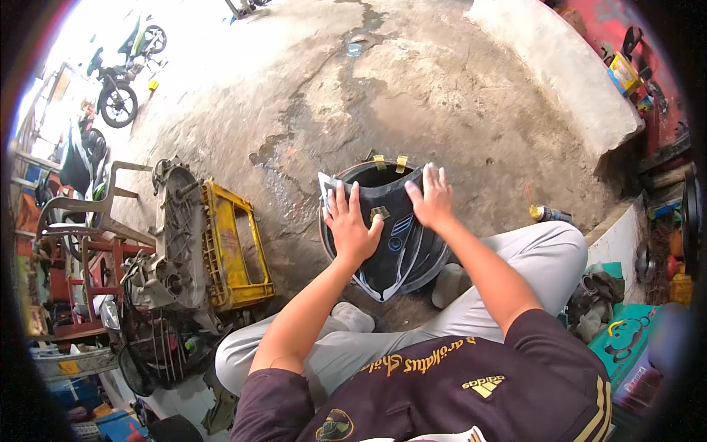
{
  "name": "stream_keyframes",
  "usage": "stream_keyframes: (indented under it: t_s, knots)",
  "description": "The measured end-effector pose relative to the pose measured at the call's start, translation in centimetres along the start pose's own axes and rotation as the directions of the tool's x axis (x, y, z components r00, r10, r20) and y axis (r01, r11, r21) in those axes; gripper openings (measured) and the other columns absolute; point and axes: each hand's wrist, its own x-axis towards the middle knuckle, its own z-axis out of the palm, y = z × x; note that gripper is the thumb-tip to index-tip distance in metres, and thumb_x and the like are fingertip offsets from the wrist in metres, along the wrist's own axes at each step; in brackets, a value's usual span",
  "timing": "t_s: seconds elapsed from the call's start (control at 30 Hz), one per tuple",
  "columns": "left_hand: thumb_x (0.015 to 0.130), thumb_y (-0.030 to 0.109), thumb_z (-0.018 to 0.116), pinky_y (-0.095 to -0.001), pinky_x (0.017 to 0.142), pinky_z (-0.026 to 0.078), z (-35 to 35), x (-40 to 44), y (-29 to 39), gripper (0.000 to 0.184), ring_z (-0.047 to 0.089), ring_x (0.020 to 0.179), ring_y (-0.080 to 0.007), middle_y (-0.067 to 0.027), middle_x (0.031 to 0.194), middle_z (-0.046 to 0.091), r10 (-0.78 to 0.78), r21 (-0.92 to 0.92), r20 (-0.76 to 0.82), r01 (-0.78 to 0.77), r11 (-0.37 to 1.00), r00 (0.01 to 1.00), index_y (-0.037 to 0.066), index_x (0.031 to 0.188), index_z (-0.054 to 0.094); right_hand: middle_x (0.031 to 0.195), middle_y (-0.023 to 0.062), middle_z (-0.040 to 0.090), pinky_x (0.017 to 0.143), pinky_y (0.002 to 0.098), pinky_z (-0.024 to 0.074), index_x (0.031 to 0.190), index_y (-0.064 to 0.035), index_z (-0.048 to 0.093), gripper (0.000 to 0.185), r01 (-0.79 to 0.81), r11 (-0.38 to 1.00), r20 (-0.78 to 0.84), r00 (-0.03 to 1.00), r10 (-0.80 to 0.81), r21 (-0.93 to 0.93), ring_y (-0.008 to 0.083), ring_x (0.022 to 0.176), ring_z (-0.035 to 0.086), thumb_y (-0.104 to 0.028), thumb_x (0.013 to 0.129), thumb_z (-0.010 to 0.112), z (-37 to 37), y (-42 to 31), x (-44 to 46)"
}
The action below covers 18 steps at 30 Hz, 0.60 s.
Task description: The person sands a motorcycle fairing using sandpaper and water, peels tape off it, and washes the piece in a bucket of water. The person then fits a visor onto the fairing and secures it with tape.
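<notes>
A black motorcycle body panel [384,267] with white edges and a blue-and-white sticker lies in front of me, its narrow tip toward me. It rests over a dark round tub [436,278], whose opening shows at the far side. My left hand [352,228] lies with spread fingers on the panel's left upper part. On the upper right corner is my right hand [433,200], fingers stretched out and the thumb apart. A piece of yellowish tape [379,212] sits by my left thumb. More tape pieces [401,164] stick at the tub's far rim.
Left of me stand a yellow plastic crate [247,291] and a metal engine casing [180,236], with a chair [110,195] behind. A small bottle [551,214] lies beyond my right knee. Parked motorbikes [118,103] stand far left. The concrete floor [442,96] has wet streaks.
</notes>
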Motion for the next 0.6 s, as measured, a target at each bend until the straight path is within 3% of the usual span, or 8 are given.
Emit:
stream_keyframes:
  t_s: [0.13, 0.23, 0.43, 0.5, 0.6]
  knots:
    - [0.081, 0.039, 0.073, -0.0628, 0.121, 0.015, 0.1, -0.1, 0.0, 0.090, 0.022, 0.152, -0.0473, -0.0231, 0.164, 0.028, -0.004, 0.000, -0.001, 0.004, 1.000, 1.000, 0.011, 0.158, 0.036, 0.167, 0.0181, 0.032, 0.122, 0.0624, 0.0202, 0.159, 0.0007, 0.033, 0.085, -0.040, 0.999, 0.028, 0.999, 0.040, 0.015, 0.0396, 0.157, 0.020, -0.062, 0.102, 0.042, -0.1, -0.3, 0.5]
    - [0.081, 0.039, 0.073, -0.0627, 0.121, 0.016, 0.1, -0.1, 0.0, 0.090, 0.023, 0.152, -0.0477, -0.0232, 0.164, 0.028, 0.003, -0.002, 0.002, -0.003, 1.000, 1.000, 0.011, 0.158, 0.036, 0.167, 0.0170, 0.032, 0.123, 0.0621, 0.0194, 0.159, -0.0001, 0.034, 0.082, -0.069, 0.995, 0.031, 0.997, 0.072, -0.074, 0.0387, 0.157, 0.020, -0.060, 0.104, 0.040, -0.3, -1.1, -0.3]
    - [0.081, 0.039, 0.073, -0.0629, 0.121, 0.016, 0.1, -0.2, -0.2, 0.091, 0.022, 0.152, -0.0478, -0.0233, 0.165, 0.028, 0.007, 0.003, -0.003, -0.007, 1.000, 1.000, 0.011, 0.158, 0.036, 0.165, 0.0139, 0.037, 0.121, 0.0636, 0.0238, 0.157, -0.0027, 0.040, 0.075, -0.140, 0.989, 0.082, 0.987, 0.135, 0.055, 0.0391, 0.157, 0.022, -0.057, 0.105, 0.038, -0.7, 0.2, 2.5]
    - [0.081, 0.039, 0.073, -0.0628, 0.121, 0.016, 0.1, -0.2, 0.0, 0.091, 0.022, 0.152, -0.0478, -0.0233, 0.165, 0.028, 0.012, 0.002, -0.007, -0.012, 1.000, 1.000, 0.011, 0.158, 0.035, 0.166, 0.0146, 0.035, 0.122, 0.0630, 0.0217, 0.158, -0.0017, 0.038, 0.078, -0.135, 0.987, 0.099, 0.987, 0.127, 0.083, 0.0387, 0.157, 0.021, -0.059, 0.105, 0.037, -0.1, 0.5, 2.3]
    - [0.081, 0.037, 0.071, -0.0611, 0.122, 0.014, -0.2, 0.1, 0.1, 0.089, 0.024, 0.150, -0.0494, -0.0262, 0.163, 0.030, 0.015, -0.008, -0.014, -0.016, 1.000, 1.000, 0.010, 0.158, 0.036, 0.169, 0.0161, 0.030, 0.124, 0.0623, 0.0167, 0.160, 0.0004, 0.031, 0.084, -0.118, 0.993, 0.021, 0.993, 0.119, -0.022, 0.0366, 0.158, 0.021, -0.061, 0.104, 0.039, 0.5, -1.0, 0.3]
